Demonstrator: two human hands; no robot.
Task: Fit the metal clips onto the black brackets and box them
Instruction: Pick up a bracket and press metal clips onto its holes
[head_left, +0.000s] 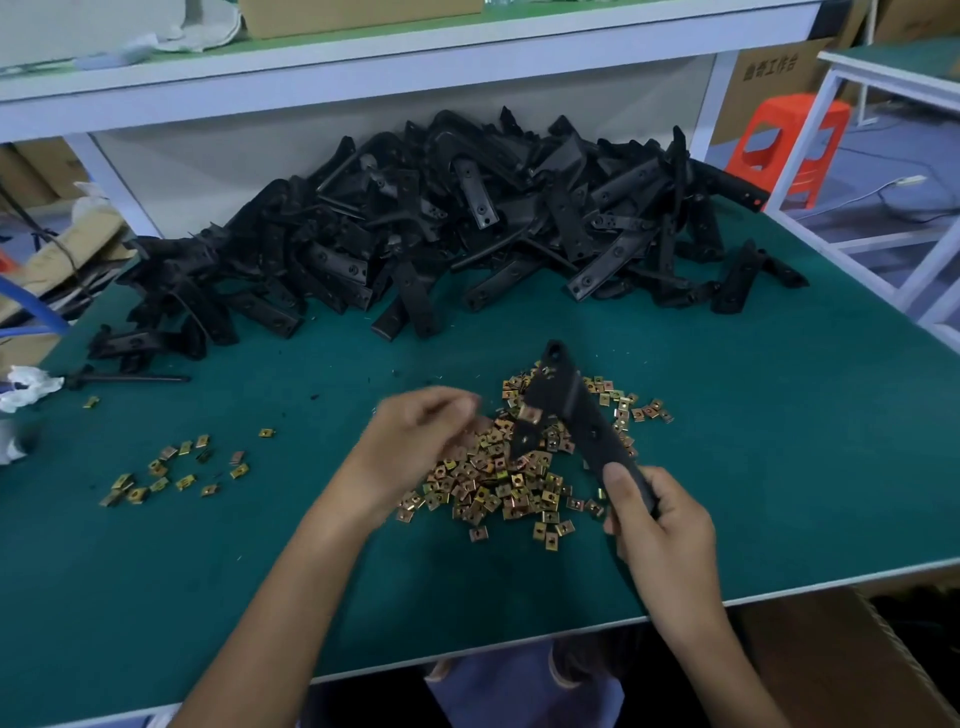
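The right hand (652, 519) grips the lower end of one bracket (569, 410), fingers wrapped round it and thumb along its face, so that its far end points up and away over the clips (493, 483). One clip (530, 414) sits on a side tab of that bracket. The left hand (415, 441) hovers over the clip heap with fingers curled, but it is blurred; I cannot tell whether it pinches a clip.

The bracket looks like stiff, light moulded plastic, so an end grip should steady it while leaving the tabs free. The clips look small, thin and springy, probably slippery, and best pinched by their flat sides.

A few stray clips (176, 467) lie to the left on the bench (779, 415), the bracket pile (441, 228) lies behind, and a cardboard box (857, 670) sits below the near edge.
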